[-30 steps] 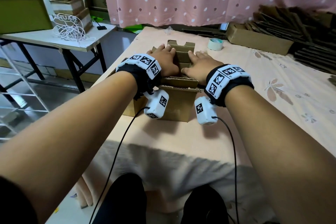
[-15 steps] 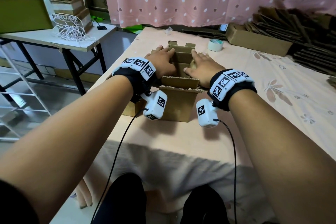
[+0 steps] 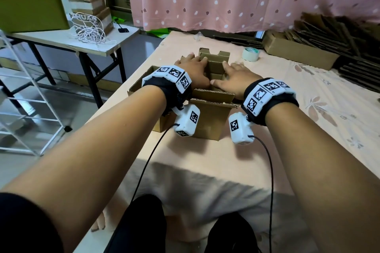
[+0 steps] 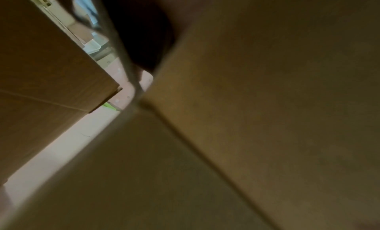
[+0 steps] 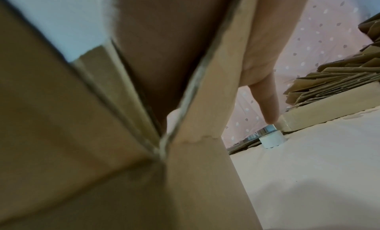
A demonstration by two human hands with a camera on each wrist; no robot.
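An open brown cardboard box (image 3: 209, 121) stands on the cloth-covered table (image 3: 226, 160), with a cardboard divider (image 3: 216, 65) inside. My left hand (image 3: 194, 68) lies flat on the box's left top, fingers straight and pointing away. On the right side my right hand (image 3: 234, 78) presses down the same way, thumb toward the middle. In the right wrist view the box's wall (image 5: 82, 136) fills the picture and the fingers (image 5: 265, 100) show straight beside it. The left wrist view shows only dim cardboard (image 4: 246, 119).
A tape roll (image 3: 250, 54) lies behind the box. A long carton (image 3: 298, 53) and stacked flat cardboard (image 3: 339, 33) sit at the back right. To the left are a side table (image 3: 61, 41) with a green bin (image 3: 30, 6) and a white rack (image 3: 24, 109).
Both hands have slid slightly apart on top of the box, so more of the divider shows between them. The box has stayed in place.
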